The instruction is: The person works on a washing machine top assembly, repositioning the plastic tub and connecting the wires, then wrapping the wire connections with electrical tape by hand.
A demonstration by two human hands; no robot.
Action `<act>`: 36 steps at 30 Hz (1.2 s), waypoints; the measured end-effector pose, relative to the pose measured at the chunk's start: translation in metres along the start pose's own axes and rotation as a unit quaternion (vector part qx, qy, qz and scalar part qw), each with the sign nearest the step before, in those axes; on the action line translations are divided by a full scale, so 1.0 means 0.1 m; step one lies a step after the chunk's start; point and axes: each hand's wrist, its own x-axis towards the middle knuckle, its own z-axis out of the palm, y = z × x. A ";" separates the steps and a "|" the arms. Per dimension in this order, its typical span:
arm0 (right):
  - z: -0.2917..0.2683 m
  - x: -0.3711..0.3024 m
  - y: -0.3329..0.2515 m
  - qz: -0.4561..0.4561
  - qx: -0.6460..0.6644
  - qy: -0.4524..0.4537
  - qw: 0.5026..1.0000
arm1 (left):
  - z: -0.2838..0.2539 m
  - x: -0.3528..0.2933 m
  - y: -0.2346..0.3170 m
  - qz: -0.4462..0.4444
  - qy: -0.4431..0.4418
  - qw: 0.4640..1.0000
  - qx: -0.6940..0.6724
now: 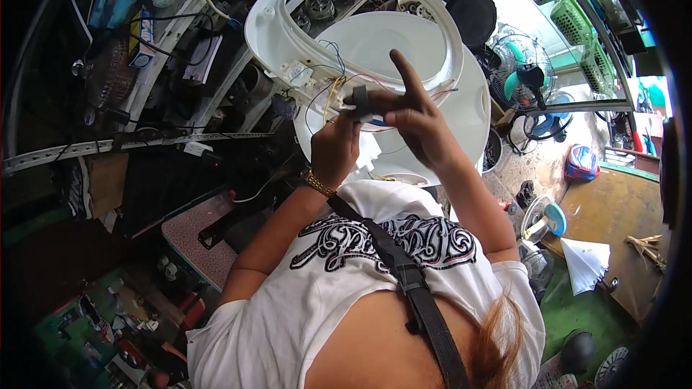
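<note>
My left hand (pixel 335 150) is closed in a pinch at the ends of several thin wires (pixel 334 94), yellow ones among them. Beside it my right hand (pixel 422 130) has one finger stretched up and away, while other fingers reach left and grip a dark grey band that looks like electrical tape (pixel 362 103). The tape meets the left fingertips; the wire ends there are hidden. The wires come from a small white part (pixel 297 72) on a white plastic cover (pixel 259 23) with a large opening. This cover rests on a round white tub (pixel 476 115).
Metal shelf rails (pixel 173 29) cross the cluttered left side. A black pan (pixel 472 18) and an electric fan (pixel 522 72) stand at far right, near green baskets (pixel 573 18). A white folded fan-shaped item (pixel 585 263) lies on a brown board (pixel 620 223). A pink speckled seat (pixel 198 234) is at left.
</note>
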 end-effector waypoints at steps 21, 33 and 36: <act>-0.36 0.04 0.24 -0.082 -0.143 0.088 0.982 | -0.13 0.11 0.05 0.014 -0.103 0.978 -0.180; -0.32 -0.41 0.38 -0.038 -0.506 0.043 0.860 | -0.12 0.13 0.01 -0.095 -0.081 0.931 -0.342; -0.40 -0.12 0.33 -0.011 -0.439 0.092 0.894 | -0.12 0.09 0.01 -0.123 -0.129 0.908 -0.378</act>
